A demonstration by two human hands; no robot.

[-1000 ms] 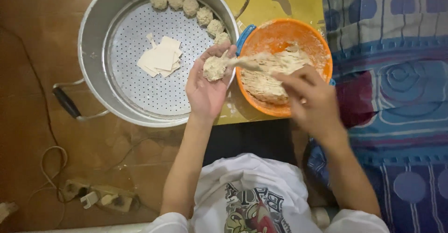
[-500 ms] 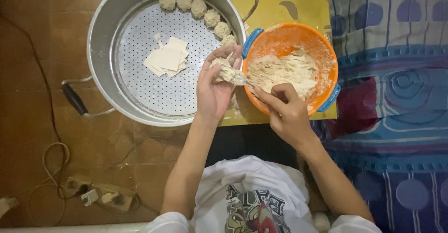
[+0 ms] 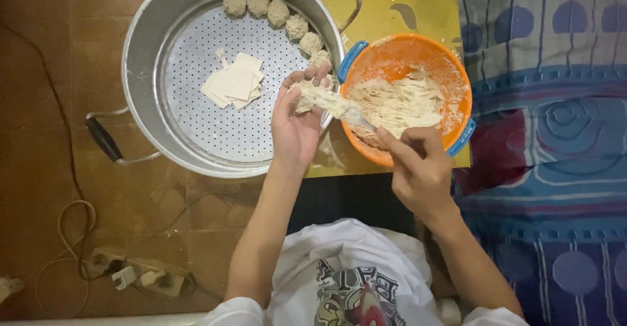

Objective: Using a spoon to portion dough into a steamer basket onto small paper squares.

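Dumpling wrapper (image 3: 302,97) with filling: cupped in our left hand (image 3: 297,127), above steamer pot (image 3: 140,51) rim at three o'clock. Right hand (image 3: 418,169) pinches spatula (image 3: 339,106), spreading paste. Orange bowl (image 3: 457,81) adjacent; formed dumplings (image 3: 277,12) at twelve o'clock.

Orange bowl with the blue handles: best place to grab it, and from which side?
Take the round orange plastic mixing bowl by its two blue rim handles, upper left and lower right, coming from above. They jut out opposite each other, clear of the pale filling; the left hand and right hand crowd its near-left rim.
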